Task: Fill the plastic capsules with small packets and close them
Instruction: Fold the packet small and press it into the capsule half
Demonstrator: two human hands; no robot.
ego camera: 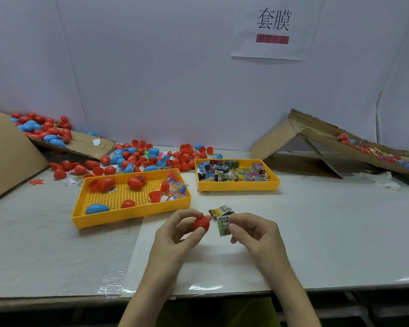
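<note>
Bare hands at work over the near middle of the bench (328, 232): the left hand (180, 230) grips a red plastic capsule (200, 223) between thumb and curled fingers, while the right hand (254, 232) pinches small folded packets (224, 224) just beside it. Behind the hands, toward the left, a yellow perforated tray (128, 217) holds several red capsules (135, 182) and one blue capsule (97, 208). To its right, a second yellow tray (239, 187) is heaped with printed packets (232, 172). Loose capsules (149, 156), red and blue, litter the far edge between a cardboard ramp (80, 145) at the far left corner and a cardboard chute (279, 140) at the far right
</note>
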